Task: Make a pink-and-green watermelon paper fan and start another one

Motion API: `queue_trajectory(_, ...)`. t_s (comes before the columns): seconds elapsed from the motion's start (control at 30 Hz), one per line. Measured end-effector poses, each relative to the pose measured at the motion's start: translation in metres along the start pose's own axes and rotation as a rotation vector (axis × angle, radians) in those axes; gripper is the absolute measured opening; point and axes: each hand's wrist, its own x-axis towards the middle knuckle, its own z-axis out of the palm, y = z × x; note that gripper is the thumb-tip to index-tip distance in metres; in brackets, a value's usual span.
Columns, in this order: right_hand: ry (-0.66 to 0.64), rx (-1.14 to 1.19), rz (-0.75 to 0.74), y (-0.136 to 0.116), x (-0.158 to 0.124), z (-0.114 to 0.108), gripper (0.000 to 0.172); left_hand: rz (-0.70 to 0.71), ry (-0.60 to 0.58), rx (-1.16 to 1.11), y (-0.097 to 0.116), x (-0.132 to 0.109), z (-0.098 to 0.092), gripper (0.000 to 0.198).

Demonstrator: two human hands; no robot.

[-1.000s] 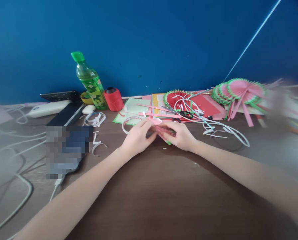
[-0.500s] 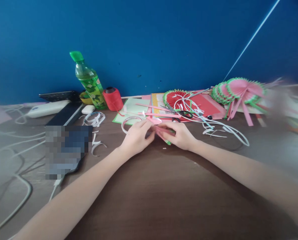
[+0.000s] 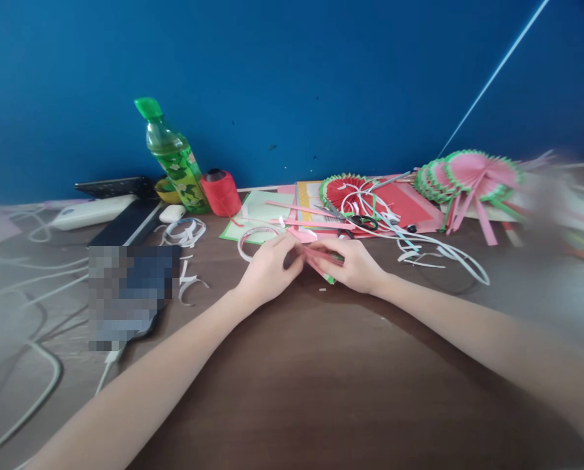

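Observation:
Between my two hands is a small piece of pleated paper [image 3: 317, 261], pink with green edges, just above the dark table [image 3: 331, 378]. My left hand [image 3: 275, 267] pinches its left end with thumb and fingers. Around its right side my right hand [image 3: 353, 264] is closed, fingers bent over the folds, so much of the paper is hidden. Right behind my hands lie pink paper strips [image 3: 316, 224] and a pair of scissors with black handles [image 3: 363, 223]. A ring of white strip [image 3: 245, 245] rests beside my left hand.
At the back stand a green bottle [image 3: 171, 153] and a red thread spool [image 3: 222, 192]. A red pleated rosette [image 3: 345, 189] lies on coloured sheets; pink-green pleated fans [image 3: 472, 176] are farther right. A phone [image 3: 142, 287] with cables is at left. White strips [image 3: 458, 254] curl at right.
Almost nothing differs. Both hands stay on the pleated paper in the same place, and the view has shifted very slightly.

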Motion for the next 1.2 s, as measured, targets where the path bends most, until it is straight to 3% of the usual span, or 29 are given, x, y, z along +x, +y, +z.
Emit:
queue_trajectory(0.47, 0.010, 0.065, 0.042, 0.007, -0.001, 0.002, 0.019, -0.111, -0.005, -0.138, -0.006, 0.001, -0.003, 0.007)
queue_trajectory(0.7, 0.006, 0.129, 0.071, 0.009, -0.001, 0.002, 0.021, -0.213, 0.103, -0.052, -0.014, 0.005, -0.007, 0.007)
queue_trajectory(0.9, -0.071, 0.236, 0.038, 0.003, -0.002, -0.003, 0.026, -0.303, 0.111, -0.104, -0.017, 0.007, -0.009, 0.005)
queue_trajectory(1.03, -0.147, 0.301, -0.009, 0.000, -0.002, -0.003, 0.040, -0.321, 0.087, -0.163, -0.019, 0.007, -0.006, 0.005)
queue_trajectory(1.2, -0.196, 0.156, -0.133, 0.000, -0.001, -0.004, 0.037, -0.387, 0.106, -0.130, -0.023, 0.007, -0.007, 0.007)
